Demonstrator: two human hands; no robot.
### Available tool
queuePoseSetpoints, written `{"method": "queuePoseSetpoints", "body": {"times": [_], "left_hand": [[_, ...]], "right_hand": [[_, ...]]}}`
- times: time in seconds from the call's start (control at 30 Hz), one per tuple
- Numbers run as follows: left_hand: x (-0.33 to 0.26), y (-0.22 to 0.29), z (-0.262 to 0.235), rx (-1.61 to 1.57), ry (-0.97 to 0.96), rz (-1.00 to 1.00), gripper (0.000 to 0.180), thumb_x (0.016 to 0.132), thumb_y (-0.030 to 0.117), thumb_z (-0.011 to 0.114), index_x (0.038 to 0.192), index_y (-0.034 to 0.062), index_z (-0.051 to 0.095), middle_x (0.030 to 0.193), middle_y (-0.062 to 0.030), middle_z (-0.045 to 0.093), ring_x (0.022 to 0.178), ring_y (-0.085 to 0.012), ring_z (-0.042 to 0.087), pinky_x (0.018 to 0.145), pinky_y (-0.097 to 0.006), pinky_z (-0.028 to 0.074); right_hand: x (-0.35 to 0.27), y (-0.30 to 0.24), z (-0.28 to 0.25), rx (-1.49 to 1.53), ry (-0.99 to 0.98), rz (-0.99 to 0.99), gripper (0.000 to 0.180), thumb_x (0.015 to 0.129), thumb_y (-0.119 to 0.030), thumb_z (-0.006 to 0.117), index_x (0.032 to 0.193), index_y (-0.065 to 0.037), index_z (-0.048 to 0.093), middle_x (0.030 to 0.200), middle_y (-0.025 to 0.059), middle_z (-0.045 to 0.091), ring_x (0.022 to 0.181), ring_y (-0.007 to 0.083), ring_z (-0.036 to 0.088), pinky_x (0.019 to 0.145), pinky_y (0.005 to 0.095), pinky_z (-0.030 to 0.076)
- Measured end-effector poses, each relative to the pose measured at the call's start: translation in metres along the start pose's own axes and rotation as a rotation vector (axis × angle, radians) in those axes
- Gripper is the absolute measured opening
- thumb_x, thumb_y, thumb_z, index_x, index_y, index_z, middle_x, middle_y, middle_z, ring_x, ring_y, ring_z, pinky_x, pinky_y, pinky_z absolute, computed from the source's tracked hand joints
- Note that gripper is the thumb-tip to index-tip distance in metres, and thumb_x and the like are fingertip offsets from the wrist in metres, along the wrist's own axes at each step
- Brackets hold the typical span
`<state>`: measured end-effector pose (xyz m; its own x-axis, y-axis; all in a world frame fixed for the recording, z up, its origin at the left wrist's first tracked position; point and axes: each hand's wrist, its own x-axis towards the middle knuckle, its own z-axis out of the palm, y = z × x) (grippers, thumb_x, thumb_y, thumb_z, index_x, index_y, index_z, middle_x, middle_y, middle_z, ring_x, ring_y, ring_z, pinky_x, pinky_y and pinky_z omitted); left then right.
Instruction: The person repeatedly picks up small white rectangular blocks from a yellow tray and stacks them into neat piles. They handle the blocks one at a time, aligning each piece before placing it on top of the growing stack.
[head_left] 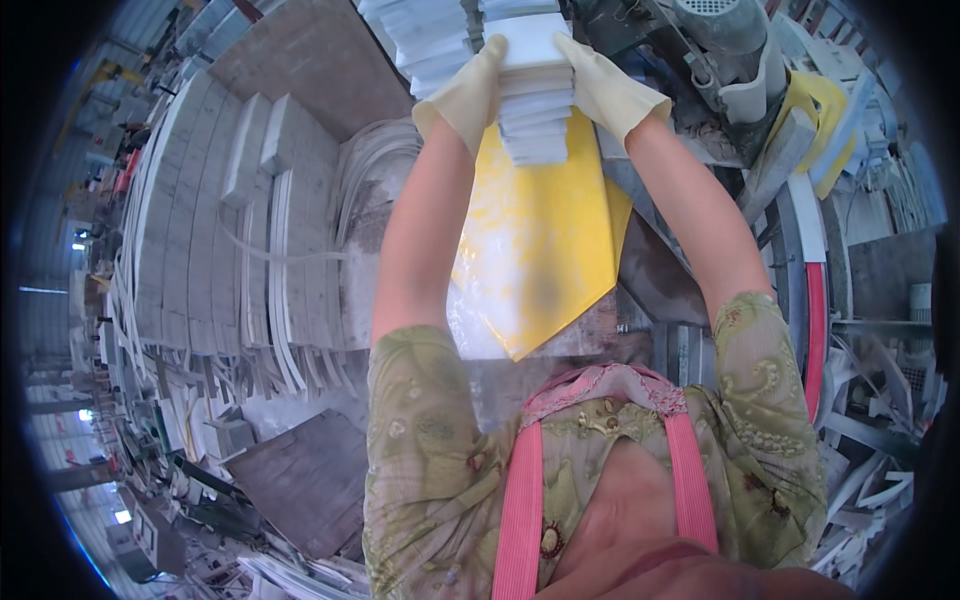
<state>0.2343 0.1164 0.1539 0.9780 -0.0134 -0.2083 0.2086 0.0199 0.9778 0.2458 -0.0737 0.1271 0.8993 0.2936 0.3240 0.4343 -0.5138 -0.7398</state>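
Both my arms reach forward, and each hand wears a cream rubber glove. My left hand (468,92) and my right hand (606,88) clasp a white square tile (525,48) from its two sides, thumbs at its upper edges. The rest of the fingers are hidden along the sides, so I cannot tell how many tiles they grip. Directly under it stands a slightly uneven stack of white tiles (533,130). More white tiles (420,40) are piled beyond my left hand. A yellow sheet (560,240), wet and smeared white, lies below the stack.
Grey-white stone slabs (190,220) stand in rows to the left, with thin strips below. Machinery with a motor (712,50) sits beyond my right hand. A yellow bent piece (825,120) and a red-and-white bar (815,330) are at the right. A brown board (305,480) lies lower left.
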Motion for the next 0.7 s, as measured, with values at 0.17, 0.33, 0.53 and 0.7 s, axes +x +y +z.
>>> {"method": "queuePoseSetpoints", "body": {"times": [0.17, 0.33, 0.53, 0.7], "left_hand": [[0.003, -0.003, -0.002, 0.011, -0.022, -0.055, 0.086, 0.089, 0.066, 0.055, 0.145, 0.0018, 0.045, 0.141, -0.0237, 0.050, 0.122, -0.0360, 0.051, 0.105, -0.048, 0.037], [0.004, -0.003, -0.009, 0.273, 0.087, 0.033, 0.082, 0.091, 0.069, 0.051, 0.133, -0.0003, 0.056, 0.121, -0.0177, 0.060, 0.102, -0.0273, 0.056, 0.091, -0.041, 0.044], [-0.022, -0.012, -0.037, 0.297, 0.307, 0.204, 0.071, 0.095, 0.064, 0.048, 0.119, -0.0002, 0.066, 0.101, -0.0067, 0.062, 0.087, -0.0152, 0.053, 0.079, -0.032, 0.044], [-0.125, -0.114, -0.022, 0.418, 0.456, 0.324, 0.038, 0.100, 0.034, 0.055, 0.117, 0.0018, 0.068, 0.109, -0.0194, 0.068, 0.103, -0.0284, 0.063, 0.088, -0.041, 0.048]], "right_hand": [[-0.006, -0.017, -0.012, 0.633, -0.102, 0.329, 0.049, 0.097, -0.010, 0.051, 0.145, -0.006, 0.042, 0.129, 0.0170, 0.060, 0.116, 0.0262, 0.059, 0.101, 0.0352, 0.046], [-0.010, -0.050, -0.028, 0.266, -0.178, 0.334, 0.065, 0.101, -0.048, 0.047, 0.149, -0.005, 0.039, 0.147, 0.0143, 0.048, 0.132, 0.0233, 0.048, 0.114, 0.0382, 0.033], [-0.064, -0.007, -0.066, 0.445, 0.214, 0.080, 0.051, 0.104, -0.037, 0.048, 0.138, 0.000, 0.052, 0.138, 0.0134, 0.056, 0.130, 0.0182, 0.050, 0.110, 0.0314, 0.037], [-0.211, 0.114, -0.112, 0.402, -0.073, 0.432, 0.042, 0.102, -0.038, 0.055, 0.104, -0.001, 0.074, 0.094, 0.0061, 0.075, 0.081, 0.0161, 0.069, 0.076, 0.0302, 0.054]]}}
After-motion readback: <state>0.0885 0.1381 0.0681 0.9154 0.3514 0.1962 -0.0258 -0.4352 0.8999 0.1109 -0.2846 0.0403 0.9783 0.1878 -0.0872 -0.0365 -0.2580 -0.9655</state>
